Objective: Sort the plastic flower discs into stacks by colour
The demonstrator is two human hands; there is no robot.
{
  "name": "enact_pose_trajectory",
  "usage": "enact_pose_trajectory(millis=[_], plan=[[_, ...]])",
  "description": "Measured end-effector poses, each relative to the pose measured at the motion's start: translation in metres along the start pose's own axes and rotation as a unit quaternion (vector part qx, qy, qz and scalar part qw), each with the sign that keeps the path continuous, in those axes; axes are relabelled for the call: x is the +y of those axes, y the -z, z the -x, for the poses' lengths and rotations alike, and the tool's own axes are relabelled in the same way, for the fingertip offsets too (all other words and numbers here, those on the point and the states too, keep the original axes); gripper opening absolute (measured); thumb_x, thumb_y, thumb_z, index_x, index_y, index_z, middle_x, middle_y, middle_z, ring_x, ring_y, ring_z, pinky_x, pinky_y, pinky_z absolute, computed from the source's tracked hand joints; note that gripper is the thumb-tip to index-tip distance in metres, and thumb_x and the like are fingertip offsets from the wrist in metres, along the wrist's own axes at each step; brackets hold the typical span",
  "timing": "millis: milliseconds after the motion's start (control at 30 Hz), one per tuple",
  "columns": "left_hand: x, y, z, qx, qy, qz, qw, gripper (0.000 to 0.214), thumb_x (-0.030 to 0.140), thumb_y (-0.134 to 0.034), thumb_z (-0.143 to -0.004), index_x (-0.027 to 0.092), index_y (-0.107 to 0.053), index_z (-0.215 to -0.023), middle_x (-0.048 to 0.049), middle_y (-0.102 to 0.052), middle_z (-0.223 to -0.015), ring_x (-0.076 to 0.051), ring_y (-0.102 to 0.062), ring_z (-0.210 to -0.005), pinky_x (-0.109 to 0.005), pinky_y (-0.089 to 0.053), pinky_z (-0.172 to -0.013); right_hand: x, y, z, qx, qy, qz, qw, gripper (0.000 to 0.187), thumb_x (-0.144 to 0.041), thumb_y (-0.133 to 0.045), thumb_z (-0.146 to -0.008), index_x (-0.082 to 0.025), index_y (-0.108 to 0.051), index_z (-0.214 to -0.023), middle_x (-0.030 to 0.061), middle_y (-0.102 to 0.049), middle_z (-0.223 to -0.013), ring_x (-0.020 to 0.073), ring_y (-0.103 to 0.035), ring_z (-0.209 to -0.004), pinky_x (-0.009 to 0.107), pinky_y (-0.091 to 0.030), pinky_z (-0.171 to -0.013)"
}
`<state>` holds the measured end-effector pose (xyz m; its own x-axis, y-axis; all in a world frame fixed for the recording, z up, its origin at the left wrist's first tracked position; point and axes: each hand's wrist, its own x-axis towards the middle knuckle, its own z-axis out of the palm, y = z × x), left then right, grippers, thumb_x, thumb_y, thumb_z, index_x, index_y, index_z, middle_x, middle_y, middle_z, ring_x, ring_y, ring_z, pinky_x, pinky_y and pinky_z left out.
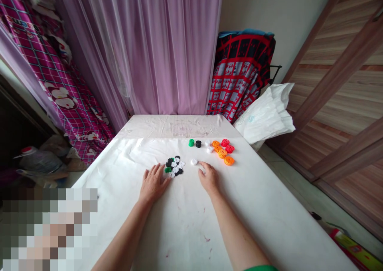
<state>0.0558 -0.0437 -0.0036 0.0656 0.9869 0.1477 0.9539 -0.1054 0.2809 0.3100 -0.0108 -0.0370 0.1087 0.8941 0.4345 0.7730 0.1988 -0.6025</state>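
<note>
A loose pile of small notched plastic discs (174,170), in black, white and green, lies on the white tablecloth. My left hand (153,183) rests flat just left of this pile, fingers apart, its thumb at the near edge. Right of the pile sits a short white disc stack (194,161). Beside that stack is my right hand (209,178), thumb and forefinger apart, with nothing seen between them. Farther back stand a green stack (191,143), a black stack (198,144), white stacks (210,149), several orange stacks (222,154) and red stacks (229,149).
The cloth-covered table (119,211) reaches back to a purple curtain (167,55). A white bag (266,115) leans by its far right corner. Wooden doors (344,103) are on the right. A large plastic bottle (36,163) stands low at left.
</note>
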Motion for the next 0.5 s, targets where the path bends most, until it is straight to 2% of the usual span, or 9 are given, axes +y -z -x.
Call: enact_pose_trajectory(millis=[67, 133, 233, 300, 367, 500], plan=[[-0.002, 0.003, 0.003, 0.009, 0.015, 0.005, 1.000, 0.053, 0.051, -0.048, -0.092, 0.021, -0.059, -0.134, -0.0127, -0.049, -0.152, -0.028, -0.042, -0.142, -0.050, -0.025, -0.120, -0.003, 0.001, 0.004, -0.008, 0.000, -0.005, 1.000, 0.034, -0.017, -0.053, -0.081, -0.021, -0.070, -0.110, 0.0085, -0.074, -0.111, 0.0238, -0.068, -0.102, 0.038, -0.053, -0.094], [0.002, 0.003, 0.008, 0.000, 0.029, -0.004, 1.000, 0.054, 0.053, -0.046, -0.092, 0.020, -0.060, -0.132, -0.0124, -0.048, -0.153, -0.028, -0.040, -0.143, -0.048, -0.024, -0.120, -0.005, 0.003, 0.008, -0.017, -0.001, -0.009, 1.000, 0.033, -0.016, -0.054, -0.081, -0.020, -0.071, -0.109, 0.0092, -0.074, -0.111, 0.0238, -0.068, -0.102, 0.038, -0.053, -0.094], [0.018, -0.003, 0.016, -0.023, 0.050, -0.029, 0.998, 0.077, 0.062, -0.041, -0.091, 0.011, -0.042, -0.148, -0.0169, -0.036, -0.158, -0.031, -0.027, -0.149, -0.051, -0.019, -0.122, -0.008, 0.003, 0.014, -0.017, 0.005, -0.008, 1.000, 0.032, -0.015, -0.054, -0.081, -0.020, -0.072, -0.107, 0.0097, -0.074, -0.109, 0.0240, -0.069, -0.101, 0.038, -0.053, -0.094], [0.033, -0.011, 0.016, -0.030, 0.060, -0.041, 0.997, 0.085, 0.065, -0.035, -0.091, 0.007, -0.032, -0.153, -0.0192, -0.031, -0.160, -0.034, -0.023, -0.151, -0.056, -0.016, -0.121, -0.009, 0.003, 0.016, -0.012, 0.015, -0.001, 1.000, 0.031, -0.015, -0.054, -0.081, -0.020, -0.072, -0.105, 0.0098, -0.075, -0.107, 0.0244, -0.069, -0.100, 0.039, -0.054, -0.092], [0.046, -0.020, 0.011, -0.034, 0.055, -0.048, 0.997, 0.085, 0.066, -0.032, -0.091, 0.010, -0.030, -0.155, -0.0201, -0.030, -0.160, -0.037, -0.023, -0.150, -0.062, -0.015, -0.119, -0.009, 0.002, 0.017, -0.008, 0.024, 0.006, 1.000, 0.031, -0.014, -0.054, -0.081, -0.021, -0.072, -0.105, 0.0090, -0.075, -0.105, 0.0242, -0.070, -0.099, 0.039, -0.054, -0.091], [0.061, -0.031, -0.010, -0.041, 0.021, -0.043, 0.998, 0.078, 0.063, -0.037, -0.091, 0.018, -0.033, -0.155, -0.0171, -0.028, -0.162, -0.037, -0.023, -0.150, -0.064, -0.013, -0.119, -0.008, 0.000, 0.018, -0.005, 0.034, 0.013, 0.999, 0.030, -0.015, -0.052, -0.082, -0.022, -0.071, -0.105, 0.0076, -0.075, -0.106, 0.0233, -0.070, -0.100, 0.037, -0.054, -0.090]])
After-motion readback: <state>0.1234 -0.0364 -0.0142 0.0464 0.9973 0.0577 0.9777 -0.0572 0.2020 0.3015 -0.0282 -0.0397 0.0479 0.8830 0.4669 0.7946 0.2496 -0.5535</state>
